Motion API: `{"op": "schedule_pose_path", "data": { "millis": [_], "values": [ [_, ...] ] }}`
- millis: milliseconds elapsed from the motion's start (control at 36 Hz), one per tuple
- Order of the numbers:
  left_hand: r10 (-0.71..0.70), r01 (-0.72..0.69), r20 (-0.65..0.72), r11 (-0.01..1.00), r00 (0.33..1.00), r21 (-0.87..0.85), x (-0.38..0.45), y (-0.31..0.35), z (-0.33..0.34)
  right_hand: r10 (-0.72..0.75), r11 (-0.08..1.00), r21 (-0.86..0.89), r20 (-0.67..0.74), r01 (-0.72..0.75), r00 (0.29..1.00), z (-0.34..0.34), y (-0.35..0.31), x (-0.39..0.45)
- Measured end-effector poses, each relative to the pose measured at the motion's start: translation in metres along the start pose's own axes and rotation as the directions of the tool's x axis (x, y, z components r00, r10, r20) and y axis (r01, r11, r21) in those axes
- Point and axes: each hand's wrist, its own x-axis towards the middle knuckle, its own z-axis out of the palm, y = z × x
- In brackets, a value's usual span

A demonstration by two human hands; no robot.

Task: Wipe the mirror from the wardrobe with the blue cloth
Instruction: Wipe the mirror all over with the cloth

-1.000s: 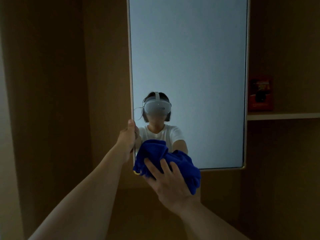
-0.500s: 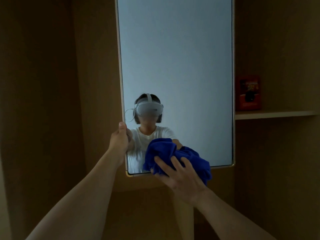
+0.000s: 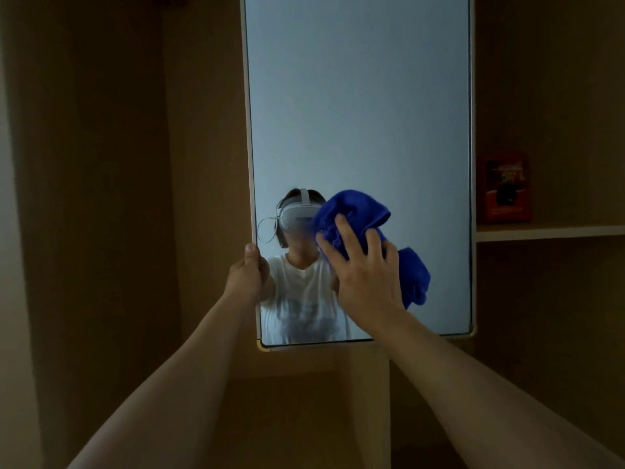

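Head view: the mirror (image 3: 358,113) hangs upright in front of the wooden wardrobe (image 3: 101,198), its pale frame cut off at the top of the picture. The left hand (image 3: 245,277) grips the mirror's left frame edge low down, thumb on the front face, fingers wrapped behind; this grip steadies the panel. The right hand (image 3: 363,275) presses the bunched blue cloth (image 3: 351,211) flat against the glass, fingers spread over the fabric and lightly curled into it, so this grip holds the cloth.

Change: one second ago the cloth sat at the bottom-left corner of the mirror, partly over the lower frame edge. It now lies higher and toward the centre of the lower glass, clear of the frame. The left hand has kept its hold on the same edge.

Judgement: the wiping stroke is under way, travelling upward from the bottom. Most of the glass above the cloth remains to be covered. A red box (image 3: 505,187) stands on the shelf (image 3: 548,231) to the right, well apart from the work.
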Motion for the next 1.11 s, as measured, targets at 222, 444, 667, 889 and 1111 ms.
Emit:
{"op": "schedule_pose_path", "data": {
  "millis": [222,444,667,889,1111],
  "values": [
    [-0.059,0.06,0.042,0.998,0.997,-0.018,-0.001,0.0,0.001,-0.345,0.938,-0.012,0.06,0.346,0.937,0.015,-0.017,-0.036],
    [0.016,-0.013,0.043,0.997,0.999,-0.073,-0.008,0.001,0.002,-0.168,0.986,0.031,0.071,0.166,0.983,-0.025,-0.01,0.05],
    [-0.255,0.282,0.26,0.957,0.931,-0.071,-0.013,0.036,-0.015,-0.139,0.989,0.073,0.131,0.13,0.982,-0.067,-0.002,0.168],
    [-0.23,0.314,0.309,0.913,0.923,-0.259,0.047,0.145,-0.018,-0.354,0.935,0.068,0.14,0.348,0.925,-0.087,0.019,0.246],
    [-0.217,0.282,0.203,0.876,0.955,-0.391,0.123,0.299,-0.023,-0.613,0.778,0.0,0.224,0.628,0.758,-0.096,0.05,0.292]
  ]
}}
